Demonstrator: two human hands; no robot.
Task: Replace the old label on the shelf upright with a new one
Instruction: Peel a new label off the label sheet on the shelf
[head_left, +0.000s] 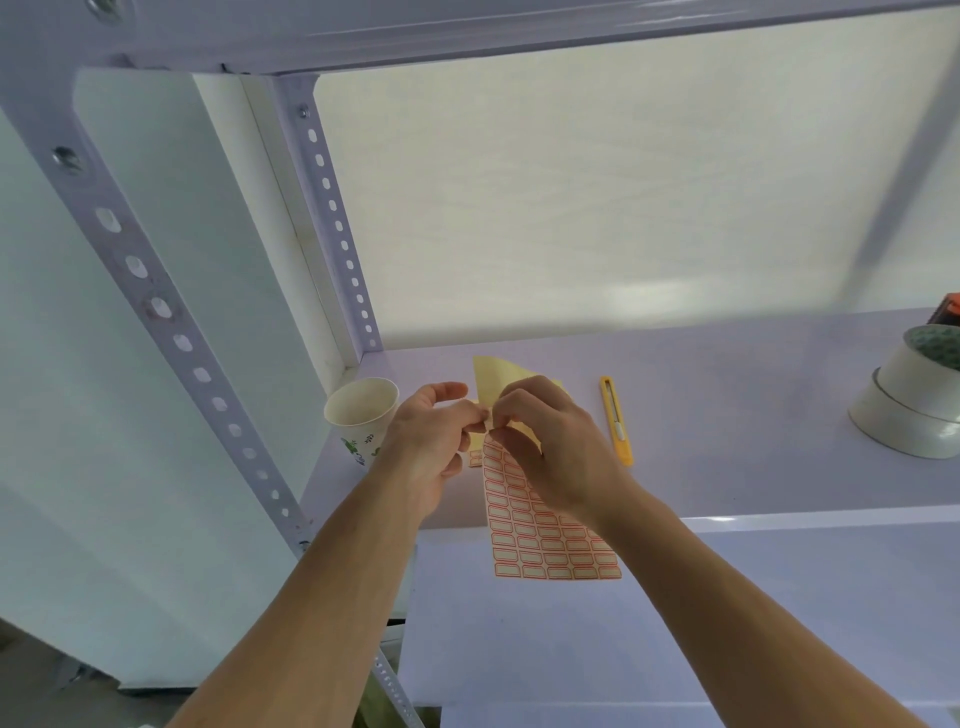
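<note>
A sheet of red-bordered labels (545, 535) hangs in front of the shelf, its upper part folded back so the yellow backing (493, 376) shows. My left hand (431, 441) pinches the sheet's top left edge. My right hand (550, 441) pinches at the same spot, fingertips on a label at the top corner. The perforated shelf upright (156, 306) runs diagonally on the left, with a reddish smudge of residue around one hole (161, 307). No label shows on it.
A paper cup (361, 415) stands at the shelf's left corner beside my left hand. A yellow utility knife (616, 421) lies to the right of my hands. Stacked tape rolls (914, 395) sit at the far right. Another shelf board (519, 31) is overhead.
</note>
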